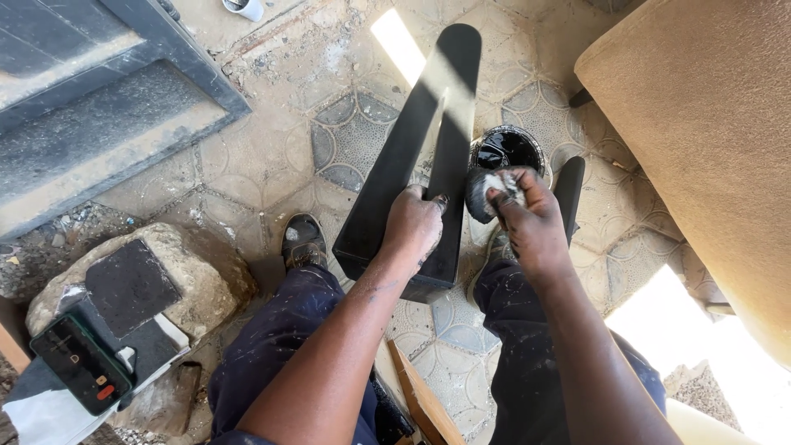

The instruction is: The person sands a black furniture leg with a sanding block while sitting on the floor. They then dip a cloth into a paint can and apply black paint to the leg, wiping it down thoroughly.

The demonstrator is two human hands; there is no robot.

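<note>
A long black tapered wooden piece [416,156] stands slanted on the tiled floor between my knees. My left hand [414,224] grips its near end and holds it steady. My right hand [527,216] is closed on a black-stained wad of cloth [488,191], held just beside the piece's right edge. A small round can of black paint [507,148] sits on the floor right behind that hand. A second black piece [570,185] lies partly hidden behind my right wrist.
A stone [194,276] with a dark slab and a phone [81,363] on it sits at the left. A dark metal frame [91,99] fills the top left. A tan upholstered seat [709,140] crowds the right. A wooden strip [424,404] lies by my legs.
</note>
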